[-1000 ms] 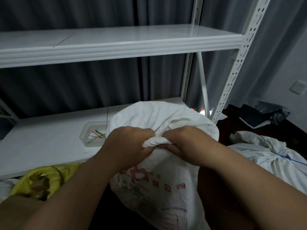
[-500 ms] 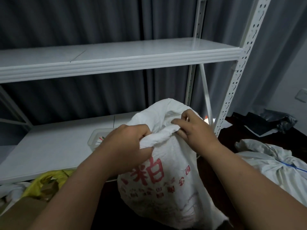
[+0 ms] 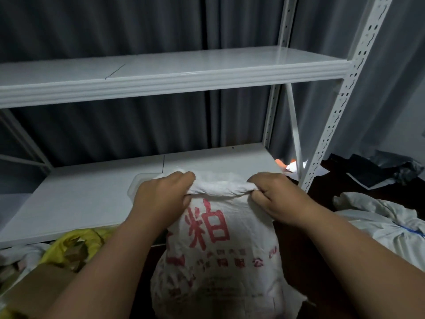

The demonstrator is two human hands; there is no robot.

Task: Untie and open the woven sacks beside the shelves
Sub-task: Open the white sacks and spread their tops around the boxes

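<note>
Gripping sack [image 3: 213, 256] mouth, left hand [image 3: 161, 199], right hand [image 3: 278, 199]

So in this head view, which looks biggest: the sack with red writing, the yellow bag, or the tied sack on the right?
1. Sack with red writing, though it is nearest the camera.
2. and 3. Tied sack and yellow bag: both partly hidden or cut off, so unsure.

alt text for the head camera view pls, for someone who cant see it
Two bare hands, left hand and right hand, grip the bunched top of a white woven sack printed in red, before a white metal shelf. Another tied sack lies at right.
</note>
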